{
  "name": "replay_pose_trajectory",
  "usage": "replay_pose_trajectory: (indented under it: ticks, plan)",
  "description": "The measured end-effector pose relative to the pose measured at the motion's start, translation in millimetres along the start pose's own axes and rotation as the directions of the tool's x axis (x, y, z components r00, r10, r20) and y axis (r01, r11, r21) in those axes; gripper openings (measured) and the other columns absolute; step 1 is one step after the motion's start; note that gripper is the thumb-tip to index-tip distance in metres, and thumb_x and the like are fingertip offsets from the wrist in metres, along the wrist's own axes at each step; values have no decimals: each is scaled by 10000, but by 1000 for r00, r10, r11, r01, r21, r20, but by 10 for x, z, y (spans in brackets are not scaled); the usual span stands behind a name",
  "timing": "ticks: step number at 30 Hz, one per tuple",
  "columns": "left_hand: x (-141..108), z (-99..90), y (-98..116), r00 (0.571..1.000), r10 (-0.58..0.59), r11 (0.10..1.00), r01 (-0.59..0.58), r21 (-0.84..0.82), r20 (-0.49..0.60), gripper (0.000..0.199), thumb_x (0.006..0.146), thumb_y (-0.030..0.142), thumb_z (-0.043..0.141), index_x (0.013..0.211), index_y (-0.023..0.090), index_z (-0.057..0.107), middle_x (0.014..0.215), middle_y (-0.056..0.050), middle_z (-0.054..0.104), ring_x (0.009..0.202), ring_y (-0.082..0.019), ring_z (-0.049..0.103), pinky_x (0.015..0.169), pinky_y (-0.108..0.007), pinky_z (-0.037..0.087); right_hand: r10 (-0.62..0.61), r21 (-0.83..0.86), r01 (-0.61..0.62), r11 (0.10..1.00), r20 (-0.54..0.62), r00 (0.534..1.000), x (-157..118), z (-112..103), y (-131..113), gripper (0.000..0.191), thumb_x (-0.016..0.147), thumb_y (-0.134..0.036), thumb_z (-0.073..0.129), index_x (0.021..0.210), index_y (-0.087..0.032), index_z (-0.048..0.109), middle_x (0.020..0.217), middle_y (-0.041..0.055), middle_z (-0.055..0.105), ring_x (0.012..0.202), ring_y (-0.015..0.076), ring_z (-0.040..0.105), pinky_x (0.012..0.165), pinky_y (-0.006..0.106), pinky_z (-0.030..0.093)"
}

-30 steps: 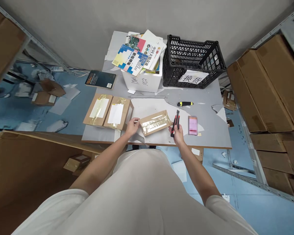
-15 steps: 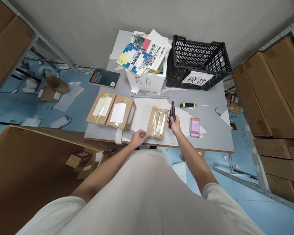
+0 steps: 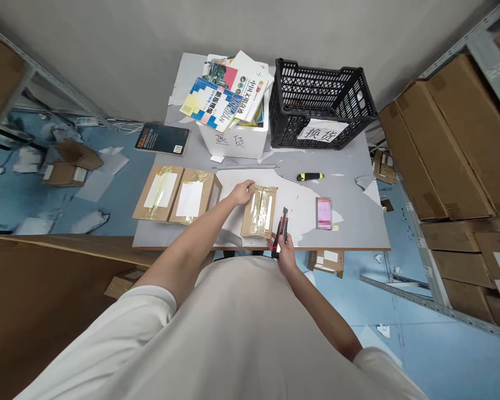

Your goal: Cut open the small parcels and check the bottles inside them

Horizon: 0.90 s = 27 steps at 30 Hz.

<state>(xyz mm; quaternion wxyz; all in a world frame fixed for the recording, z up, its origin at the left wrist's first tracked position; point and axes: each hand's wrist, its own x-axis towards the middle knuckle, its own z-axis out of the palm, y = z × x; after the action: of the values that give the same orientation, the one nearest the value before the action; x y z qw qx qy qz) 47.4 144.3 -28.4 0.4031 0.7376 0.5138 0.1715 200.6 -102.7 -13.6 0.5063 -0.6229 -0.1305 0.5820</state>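
Clasping the utility knife [image 3: 281, 228], the right hand [image 3: 286, 253] is beside the parcel [image 3: 258, 214], seemingly uncut; the left hand [image 3: 242, 193] touches its far corner, grip unclear. Two boxes [image 3: 190, 198] look sealed too.

Table [image 3: 358, 225]: one | hands [image 3: 243, 192]: two | boxes [image 3: 259, 212] on table: three | box cutters [image 3: 280, 226]: two | phone [image 3: 324, 213]: one | black crate [image 3: 323, 106]: one | white tub [image 3: 256, 146]: one | dark book [image 3: 162, 138]: one | books in tub [image 3: 250, 91]: overlapping, count not determinable
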Motion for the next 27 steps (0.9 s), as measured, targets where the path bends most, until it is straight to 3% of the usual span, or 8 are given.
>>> replay_pose_trajectory:
  ticks: [3,7,10,13,17,21,24,27]
  plan:
    - [-191,11,-87,987,-84,996,78,-43,-135,349,804,283,521,1125,174,602,1071,-81,686,984,-235,636,923,-377,491,-94,-30,93,995,-58,994,160,-32,-129,534,748,-627,599,1094,-254,435,1124,69,629,806,149,669,718,310,570]
    - [-818,74,-212,917,-213,977,191,-96,-337,350,780,368,579,1067,169,572,1033,-96,666,929,-234,636,851,-379,508,-281,-147,274,950,-32,959,511,-87,-428,460,816,-602,520,1113,-255,471,1088,55,635,778,117,632,724,291,550]
    - [-1334,192,-242,884,-293,956,273,-107,-364,383,762,476,613,997,180,555,970,-87,643,849,-224,629,804,-385,515,-351,-219,352,910,47,935,795,-24,-623,449,831,-578,511,1144,-256,501,951,31,657,722,115,607,673,273,533]
    - [-1609,277,-203,867,-339,941,320,-113,-366,465,756,510,621,1057,170,525,988,-98,619,886,-235,619,825,-401,510,-346,-236,365,901,117,931,953,44,-735,453,832,-566,515,1159,-252,512,900,23,655,679,109,596,639,259,521]
    - [-1522,217,-91,904,-139,985,170,41,-405,595,801,385,561,1311,125,399,1289,-188,495,1239,-296,481,1029,-442,406,-308,-307,331,892,122,943,877,-142,-783,465,812,-553,555,1149,-234,525,1020,53,639,687,109,621,622,260,521]
    - [-1243,50,24,976,140,948,-84,308,-166,755,727,335,604,1413,149,350,1525,-172,277,1434,-341,208,1146,-486,223,-199,-459,241,855,140,970,620,-546,-738,620,782,-574,585,1284,-229,468,965,46,649,521,85,549,473,250,485]
    - [-1103,-18,64,984,179,887,-170,429,19,975,619,529,709,1443,165,335,1564,-178,200,1441,-414,122,1146,-578,91,-91,-477,171,862,187,978,463,-709,-668,777,780,-575,592,1442,-272,321,929,35,661,465,84,519,388,238,439]
    - [-1048,-13,55,984,157,862,-176,475,80,1162,514,691,733,1456,153,317,1551,-207,220,1428,-437,138,1134,-601,78,-69,-449,166,878,225,972,409,-709,-613,800,782,-574,595,1465,-259,323,923,44,664,441,74,502,367,233,414]
